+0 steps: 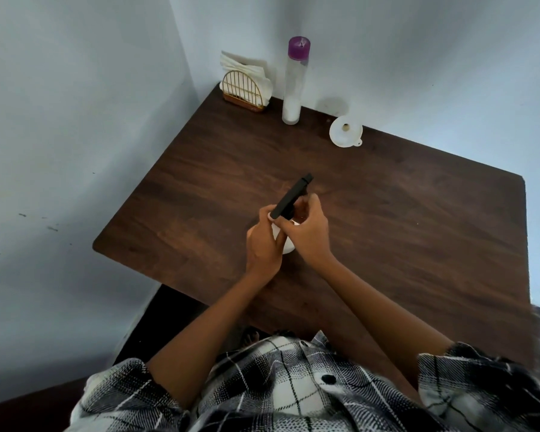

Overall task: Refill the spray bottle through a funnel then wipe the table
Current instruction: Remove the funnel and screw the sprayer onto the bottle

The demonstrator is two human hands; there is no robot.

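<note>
A white spray bottle (286, 246) stands at the middle of the dark wooden table (402, 219), mostly hidden by my hands. My left hand (262, 241) wraps its body. My right hand (306, 232) grips the neck under the black spray head (292, 198), which points up and away. A white funnel (346, 131) lies at the table's far edge. Left of it stands a tall clear bottle with a purple cap (294, 82), white liquid in its lower part. White napkins in a gold wire holder (246, 88) sit in the far left corner.
Pale blue walls close the table on the left and far sides. The table's near edge meets my checked shirt (293, 385). Dark floor shows at the lower left.
</note>
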